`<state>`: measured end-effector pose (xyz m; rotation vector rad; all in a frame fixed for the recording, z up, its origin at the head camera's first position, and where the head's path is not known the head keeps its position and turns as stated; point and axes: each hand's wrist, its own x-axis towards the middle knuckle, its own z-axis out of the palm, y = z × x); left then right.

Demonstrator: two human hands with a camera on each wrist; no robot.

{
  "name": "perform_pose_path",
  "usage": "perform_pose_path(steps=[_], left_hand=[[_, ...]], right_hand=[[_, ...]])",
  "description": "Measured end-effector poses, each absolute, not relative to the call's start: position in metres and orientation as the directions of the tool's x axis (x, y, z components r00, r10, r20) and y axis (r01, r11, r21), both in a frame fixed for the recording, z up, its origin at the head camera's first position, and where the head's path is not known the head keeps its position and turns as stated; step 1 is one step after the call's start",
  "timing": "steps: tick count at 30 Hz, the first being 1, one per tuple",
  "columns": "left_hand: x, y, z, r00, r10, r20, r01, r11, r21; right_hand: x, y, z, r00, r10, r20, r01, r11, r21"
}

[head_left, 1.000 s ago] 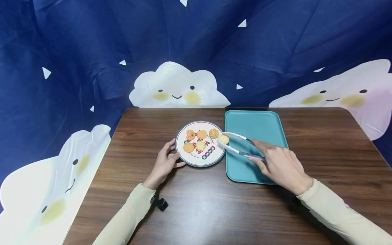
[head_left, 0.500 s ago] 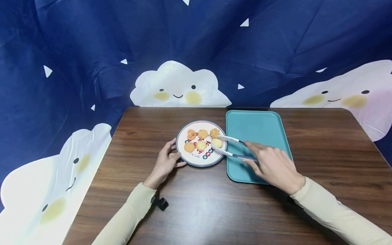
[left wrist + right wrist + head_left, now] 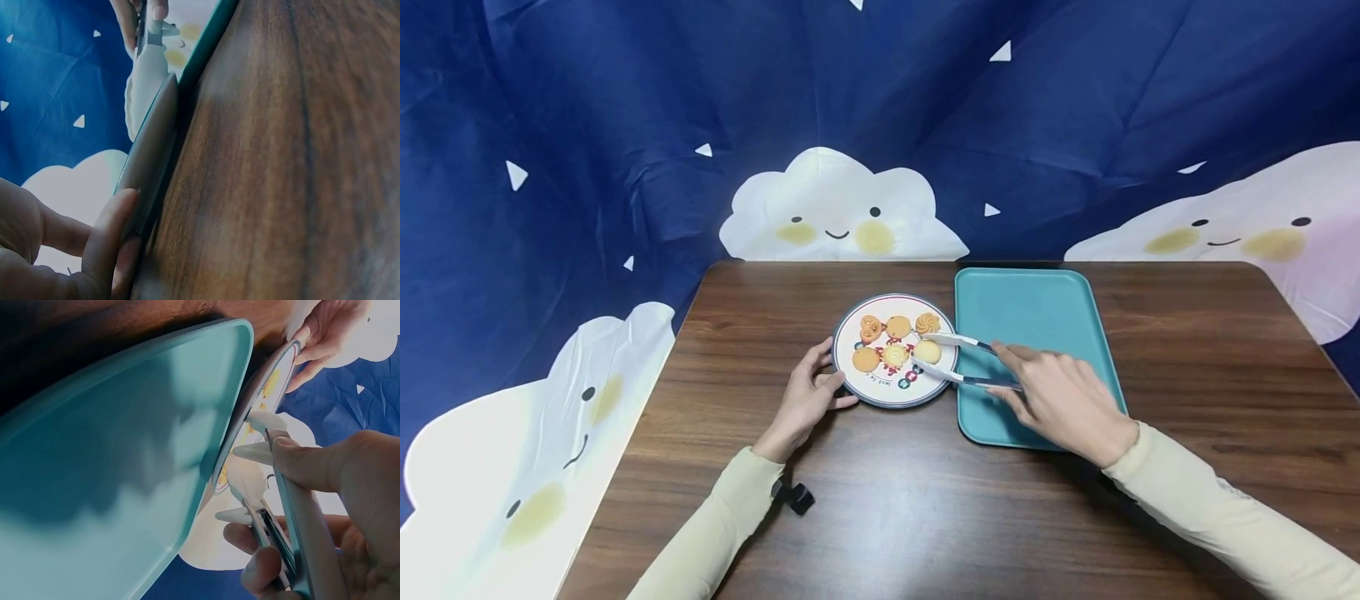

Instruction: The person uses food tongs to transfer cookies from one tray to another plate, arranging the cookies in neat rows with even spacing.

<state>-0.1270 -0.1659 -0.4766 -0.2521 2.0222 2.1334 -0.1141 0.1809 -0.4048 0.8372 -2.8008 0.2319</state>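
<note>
My left hand [image 3: 802, 402] grips the left rim of a round white plate [image 3: 891, 393] with a blue edge, thumb and fingers at the rim. Several cookies lie on it: a pretzel-shaped one [image 3: 870, 327], a swirled one [image 3: 928, 322], flat round ones and a pale round cookie [image 3: 927, 352] at the right. In my right hand [image 3: 1063, 400] I hold white-tipped tongs [image 3: 973, 382]. Their two arms stand apart on either side of the pale cookie; whether they touch it I cannot tell. The right wrist view shows my thumb and fingers around the tongs [image 3: 300, 519].
A teal tray [image 3: 1026, 304] lies right beside the plate, under my right hand. Both are on a brown wooden table [image 3: 880, 508]. A blue curtain with white clouds [image 3: 842, 208] hangs behind the table's far edge.
My right hand has moved left with the tongs, bringing the pale cookie from the plate's right rim inward onto the plate, below the swirled cookie. My left hand stays at the rim.
</note>
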Motion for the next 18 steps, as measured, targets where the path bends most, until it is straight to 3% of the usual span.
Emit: perform_pose_path(steps=[18], left_hand=[[-0.1269,-0.1664,-0.476,-0.969,0.029,-0.245,-0.246,-0.033,0.969]], right_hand=[[-0.1166,0.175,-0.3999,-0.828,-0.523,0.203,-0.546,0.833,-0.082]])
